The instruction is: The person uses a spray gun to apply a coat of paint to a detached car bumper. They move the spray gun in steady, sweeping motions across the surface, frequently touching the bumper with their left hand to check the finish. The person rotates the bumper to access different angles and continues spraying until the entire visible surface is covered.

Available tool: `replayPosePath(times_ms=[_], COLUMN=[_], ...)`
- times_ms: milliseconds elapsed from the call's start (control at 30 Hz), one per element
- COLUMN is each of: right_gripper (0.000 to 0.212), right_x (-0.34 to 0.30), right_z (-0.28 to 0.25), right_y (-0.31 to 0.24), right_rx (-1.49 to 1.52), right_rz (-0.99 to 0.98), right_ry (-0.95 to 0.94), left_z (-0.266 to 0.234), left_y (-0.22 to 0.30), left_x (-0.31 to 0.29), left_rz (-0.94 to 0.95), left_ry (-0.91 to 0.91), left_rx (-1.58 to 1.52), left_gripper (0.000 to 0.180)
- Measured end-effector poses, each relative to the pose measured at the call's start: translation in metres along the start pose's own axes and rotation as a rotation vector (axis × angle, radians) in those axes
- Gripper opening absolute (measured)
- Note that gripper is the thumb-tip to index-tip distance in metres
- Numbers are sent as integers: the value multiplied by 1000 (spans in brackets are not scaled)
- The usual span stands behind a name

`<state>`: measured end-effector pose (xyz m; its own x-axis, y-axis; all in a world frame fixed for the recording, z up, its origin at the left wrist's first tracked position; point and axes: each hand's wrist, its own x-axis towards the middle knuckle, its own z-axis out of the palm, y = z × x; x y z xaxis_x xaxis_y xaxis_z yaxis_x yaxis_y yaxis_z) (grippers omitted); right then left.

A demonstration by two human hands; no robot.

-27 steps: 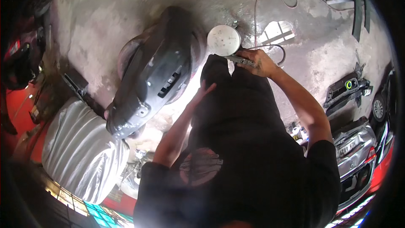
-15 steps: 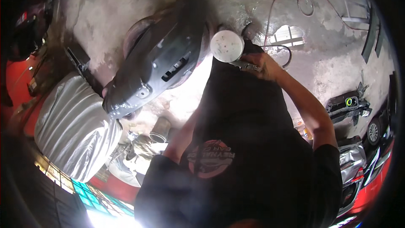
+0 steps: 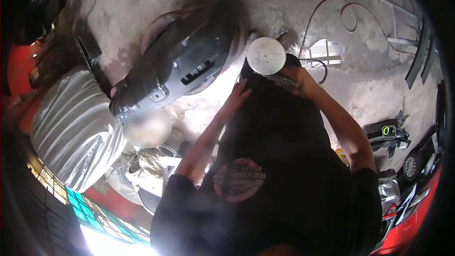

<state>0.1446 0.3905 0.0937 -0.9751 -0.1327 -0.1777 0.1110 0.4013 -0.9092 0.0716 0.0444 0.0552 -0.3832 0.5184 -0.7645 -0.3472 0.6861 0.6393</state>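
My right hand point(image 3: 299, 83) is closed around a spray gun with a round white cup lid point(image 3: 266, 56); its handle and trigger are mostly hidden under the cup and fingers. A dark hose curves away beside that hand. My left hand point(image 3: 237, 97) is at the left side of my dark clothing, fingers stretched out and touching nothing that I can make out. Ahead and to the left, a glossy dark grey car bumper point(image 3: 175, 61) lies tilted over a round support, apart from both hands.
Thin hose point(image 3: 308, 23) loops across the concrete floor toward a metal frame point(image 3: 403, 23) and dark strips at far right. A silver cover point(image 3: 76, 132) drapes something at left. Another person point(image 3: 147, 128), blurred, is below the bumper. Car parts point(image 3: 388, 132) and vehicles stand at right.
My left hand has come forward into sight beside my clothing. The spray gun has shifted slightly right and nearer, still in my right hand. The other person's blurred head has appeared at left.
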Motion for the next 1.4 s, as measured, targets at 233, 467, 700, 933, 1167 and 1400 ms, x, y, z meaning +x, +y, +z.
replayPosePath(times_ms=[233,467,700,933,1167,1400], right_gripper=[28,40,40,40,45,45], right_x=[-32,-66,-77,-83,-84,-82], right_z=[-40,-48,-56,-58,-62,-53], right_y=[-26,-38,-57,-64,-84,-88], right_rx=[42,23,-12,11,17,96], right_rz=[120,224,309,431,524,569], right_ry=[135,436,636,777,840,946], left_z=[2,-5,9,21,39,64], left_y=[106,184,274,316,364,354], left_x=[67,201,229,243,232,217], left_rz=[134,3,143,187,132,215], left_ry=[252,46,-210,-359,-445,-340], left_rx=[-103,-889,-756,-822,-672,-307], left_gripper=[57,72,66,68,65,51])
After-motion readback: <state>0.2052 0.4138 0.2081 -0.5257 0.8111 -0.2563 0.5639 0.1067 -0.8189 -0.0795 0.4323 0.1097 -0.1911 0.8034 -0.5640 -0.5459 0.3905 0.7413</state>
